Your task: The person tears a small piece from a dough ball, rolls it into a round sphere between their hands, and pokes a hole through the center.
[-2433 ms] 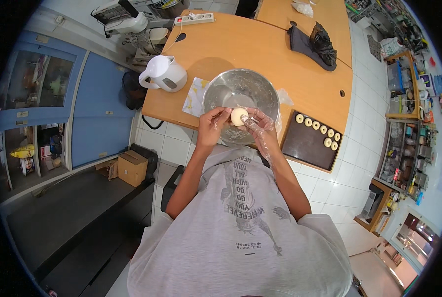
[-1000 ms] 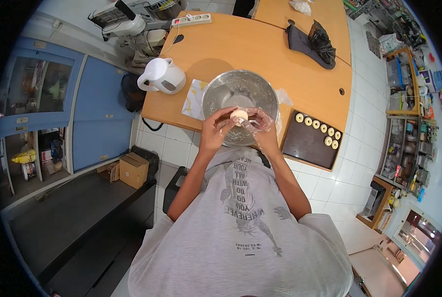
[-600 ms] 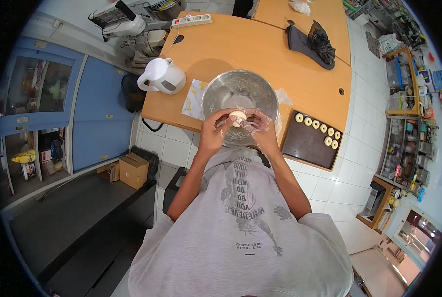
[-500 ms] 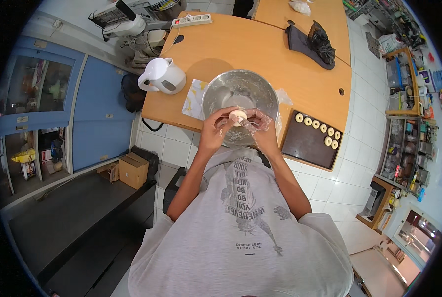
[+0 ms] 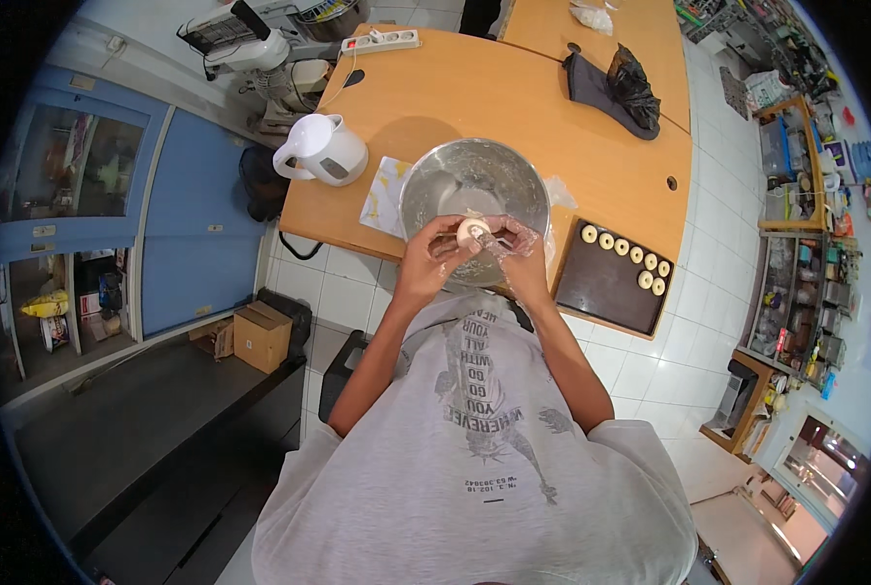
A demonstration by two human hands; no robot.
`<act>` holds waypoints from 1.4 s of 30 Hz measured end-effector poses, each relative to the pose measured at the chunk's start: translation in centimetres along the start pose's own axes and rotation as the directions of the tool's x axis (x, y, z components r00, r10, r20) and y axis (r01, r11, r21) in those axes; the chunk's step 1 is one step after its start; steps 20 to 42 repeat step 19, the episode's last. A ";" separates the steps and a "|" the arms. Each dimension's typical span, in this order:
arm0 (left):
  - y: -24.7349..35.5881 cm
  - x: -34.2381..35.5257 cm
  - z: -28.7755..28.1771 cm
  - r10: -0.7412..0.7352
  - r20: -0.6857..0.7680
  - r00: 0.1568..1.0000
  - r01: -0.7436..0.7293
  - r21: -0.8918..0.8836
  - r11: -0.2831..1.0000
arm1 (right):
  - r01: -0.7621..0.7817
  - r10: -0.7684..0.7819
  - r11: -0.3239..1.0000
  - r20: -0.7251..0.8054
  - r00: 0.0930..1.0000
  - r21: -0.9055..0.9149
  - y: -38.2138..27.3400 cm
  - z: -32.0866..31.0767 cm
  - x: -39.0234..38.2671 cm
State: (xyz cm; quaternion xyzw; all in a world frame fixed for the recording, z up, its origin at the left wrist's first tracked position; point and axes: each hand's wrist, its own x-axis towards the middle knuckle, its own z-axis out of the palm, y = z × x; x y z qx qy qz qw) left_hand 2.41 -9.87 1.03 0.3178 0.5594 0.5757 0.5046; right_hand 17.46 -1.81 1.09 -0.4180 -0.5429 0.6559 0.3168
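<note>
A small pale dough ball sits between the two hands, held over the near side of a steel bowl. The left hand curls its fingers around the ball from the left; the right hand, in what looks like a thin clear glove, closes on it from the right — both hands grip the dough together. The bowl's inside is smeared with pale residue.

The bowl stands near the front edge of a wooden table. Just left of it lies a sheet of paper with yellow marks, and beyond that a white kettle. To the right, a dark tray carries a row of small pale dough rounds along its far edge. A crumpled clear plastic lies between bowl and tray.

Farther back — a dark cloth, a white power strip and a stand mixer at the table's left end. On the floor to the left sits a cardboard box.
</note>
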 end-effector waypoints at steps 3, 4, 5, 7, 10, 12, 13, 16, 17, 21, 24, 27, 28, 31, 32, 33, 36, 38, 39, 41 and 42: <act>-0.2 0.0 0.0 -0.025 0.012 1.000 0.025 0.015 1.000 | -0.013 0.013 0.999 0.006 1.000 0.030 0.6 0.0 0.0; -0.4 0.1 -0.2 -0.025 0.011 1.000 0.025 0.015 1.000 | -0.037 0.037 0.996 -0.004 0.999 0.083 0.7 0.0 0.0; -0.7 0.2 -0.5 -0.030 0.027 0.999 0.030 -0.020 0.999 | -0.060 0.063 0.989 -0.013 0.998 0.137 0.7 0.0 0.0; -0.7 0.3 -0.8 -0.034 0.045 0.998 0.036 -0.055 0.998 | -0.061 0.065 0.981 -0.019 0.998 0.182 1.3 0.0 0.1; -0.1 0.4 -0.8 -0.042 0.048 0.998 0.043 -0.016 0.999 | -0.056 0.062 0.968 -0.017 0.998 0.245 1.2 0.1 -0.1; 0.4 0.5 -0.6 -0.051 0.031 0.998 0.052 -0.050 0.997 | -0.052 0.055 0.964 -0.007 0.998 0.262 0.5 0.1 -0.1; 0.4 0.6 -0.6 -0.050 0.032 0.998 0.051 -0.049 0.997 | -0.046 0.043 0.984 0.023 0.999 0.175 0.2 -0.2 0.0; 0.2 1.1 -0.4 -0.054 0.003 0.999 0.054 -0.046 0.997 | -0.016 0.012 0.997 0.054 0.998 0.078 0.5 -0.6 0.3; 0.2 1.2 -0.3 -0.069 -0.005 0.998 0.069 -0.030 0.997 | 0.003 -0.007 0.998 0.055 0.998 0.068 0.8 -0.7 0.4; 0.2 1.4 -0.2 -0.079 -0.012 0.997 0.079 -0.014 0.997 | 0.027 -0.027 1.000 0.054 0.998 -0.001 0.9 -0.8 0.3; 0.2 1.4 -0.2 -0.079 -0.012 0.997 0.079 -0.014 0.997 | 0.027 -0.027 1.000 0.054 0.998 -0.001 0.9 -0.8 0.3; 0.2 1.4 -0.2 -0.079 -0.012 0.997 0.079 -0.014 0.997 | 0.027 -0.027 1.000 0.054 0.998 -0.001 0.9 -0.8 0.3; 0.2 1.4 -0.2 -0.079 -0.012 0.997 0.079 -0.014 0.997 | 0.027 -0.027 1.000 0.054 0.998 -0.001 0.9 -0.8 0.3; 0.2 1.4 -0.2 -0.079 -0.012 0.997 0.079 -0.014 0.997 | 0.027 -0.027 1.000 0.054 0.998 -0.001 0.9 -0.8 0.3; 0.2 1.4 -0.2 -0.079 -0.012 0.997 0.079 -0.014 0.997 | 0.027 -0.027 1.000 0.054 0.998 -0.001 0.9 -0.8 0.3; 0.2 1.4 -0.2 -0.079 -0.012 0.997 0.079 -0.014 0.997 | 0.027 -0.027 1.000 0.054 0.998 -0.001 0.9 -0.8 0.3; 0.2 1.4 -0.2 -0.079 -0.012 0.997 0.079 -0.014 0.997 | 0.027 -0.027 1.000 0.054 0.998 -0.001 0.9 -0.8 0.3; 0.2 1.4 -0.2 -0.079 -0.012 0.997 0.079 -0.014 0.997 | 0.027 -0.027 1.000 0.054 0.998 -0.001 0.9 -0.8 0.3; 0.2 1.4 -0.2 -0.079 -0.012 0.997 0.079 -0.014 0.997 | 0.027 -0.027 1.000 0.054 0.998 -0.001 0.9 -0.8 0.3; 0.2 1.4 -0.2 -0.079 -0.012 0.997 0.079 -0.014 0.997 | 0.027 -0.027 1.000 0.054 0.998 -0.001 0.9 -0.8 0.3; 0.2 1.4 -0.2 -0.079 -0.012 0.997 0.079 -0.014 0.997 | 0.027 -0.027 1.000 0.054 0.998 -0.001 0.9 -0.8 0.3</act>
